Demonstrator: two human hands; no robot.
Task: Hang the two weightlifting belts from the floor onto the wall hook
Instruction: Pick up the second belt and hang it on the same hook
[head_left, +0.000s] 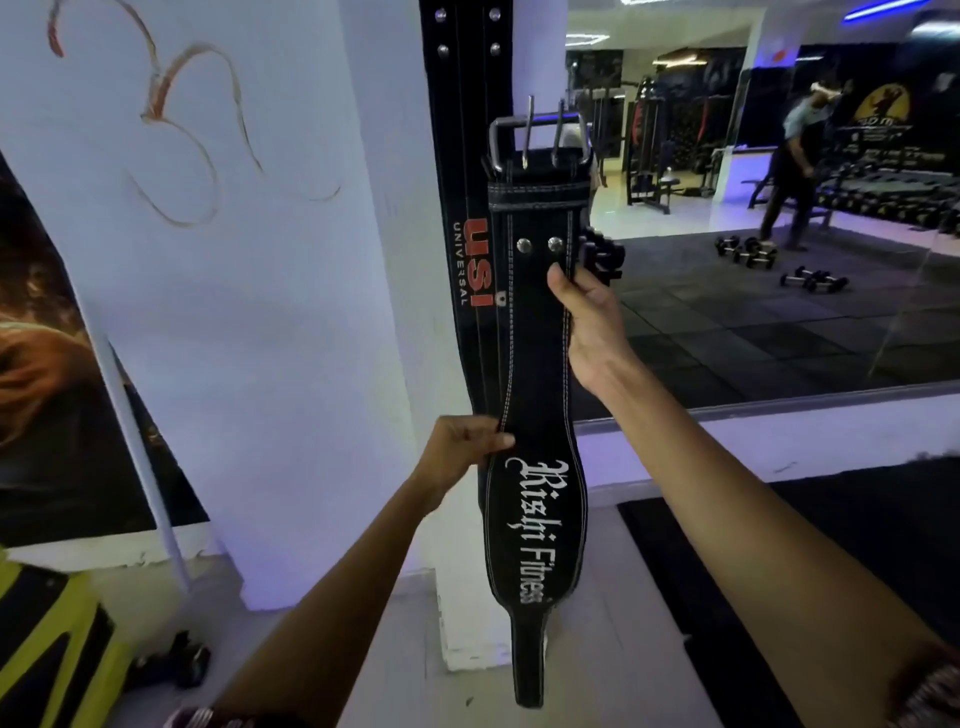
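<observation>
I hold a black belt (535, 374) with white "Rishi Fitness" lettering upright in front of a white pillar, its steel buckle (540, 140) on top. My right hand (587, 322) grips its right edge just below two rivets. My left hand (457, 457) pinches its left edge lower down, beside the lettering. Behind it a second black belt (462, 156), marked "USI Universal" in red, hangs flat against the pillar, running up out of the frame. The hook itself is out of view.
The white pillar (291, 260) has a poster (41, 364) at its left. A wall mirror (779, 208) at the right reflects a person, dumbbells and racks. A yellow-black object (47, 649) stands at the lower left. Black floor mats (779, 545) lie to the right.
</observation>
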